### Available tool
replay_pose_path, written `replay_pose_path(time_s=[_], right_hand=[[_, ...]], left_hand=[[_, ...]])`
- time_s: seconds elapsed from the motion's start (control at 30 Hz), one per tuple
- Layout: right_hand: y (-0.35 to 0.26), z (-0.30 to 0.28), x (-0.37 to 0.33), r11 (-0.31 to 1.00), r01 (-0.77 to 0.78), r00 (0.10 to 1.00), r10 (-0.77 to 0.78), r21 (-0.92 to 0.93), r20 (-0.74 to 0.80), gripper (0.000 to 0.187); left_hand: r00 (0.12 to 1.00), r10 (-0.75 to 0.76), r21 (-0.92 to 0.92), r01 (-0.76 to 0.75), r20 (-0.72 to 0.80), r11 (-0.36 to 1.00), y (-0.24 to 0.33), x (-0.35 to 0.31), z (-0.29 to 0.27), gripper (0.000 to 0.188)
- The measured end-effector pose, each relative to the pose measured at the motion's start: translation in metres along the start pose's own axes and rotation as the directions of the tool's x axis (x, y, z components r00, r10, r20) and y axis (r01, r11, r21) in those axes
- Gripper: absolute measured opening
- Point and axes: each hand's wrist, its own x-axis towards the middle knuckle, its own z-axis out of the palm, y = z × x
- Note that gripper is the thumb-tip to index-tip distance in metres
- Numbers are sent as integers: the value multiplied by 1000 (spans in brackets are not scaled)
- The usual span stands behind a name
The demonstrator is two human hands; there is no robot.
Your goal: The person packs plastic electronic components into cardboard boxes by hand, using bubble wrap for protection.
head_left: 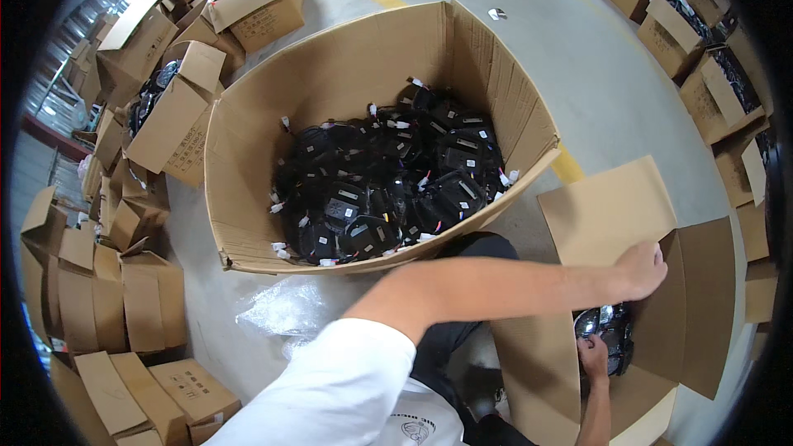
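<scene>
My left arm, in a white sleeve, reaches across to the right. My left hand [639,271] is closed above an open cardboard box [537,355], close to where its far flap and right flap meet; whatever its fingers hold is hidden. Lower down, inside that box, my right hand [594,359] has its fingers curled at the edge of a black lamp-like unit [613,332] with a shiny clear front. More dark units lie beside it, partly hidden by my arm. In front of me a large carton [330,58] holds a heap of black round-backed units [343,202] with wires and white connectors.
Crumpled clear plastic [285,307] lies on the floor below the large carton. Open cartons [178,116] with black parts line the left, and closed boxes [194,388] stand lower left. Another row of filled cartons [719,87] runs along the right. A small white scrap [496,13] lies beyond.
</scene>
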Motion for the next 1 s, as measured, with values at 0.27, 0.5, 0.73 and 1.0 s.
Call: replay_pose_path(time_s=[0.27,0.5,0.73,1.0], right_hand=[[-71,-13,-89,943,-90,991,117,319,-67,40],[-100,-6,-87,947,-70,982,120,313,-143,44],[-103,-6,-91,946,-110,975,163,306,-154,43],[-111,-5,-89,963,-104,967,157,250,-202,41]], left_hand=[[964,230,567,-266,135,780,57,-53,-343,27],[894,-428,985,78,-136,-152,-113,-233,-569,53],[879,-472,897,-150,-72,-416,-176,-284,-571,69],[925,-309,927,99,-219,-361,-218,-258,-591,62]])
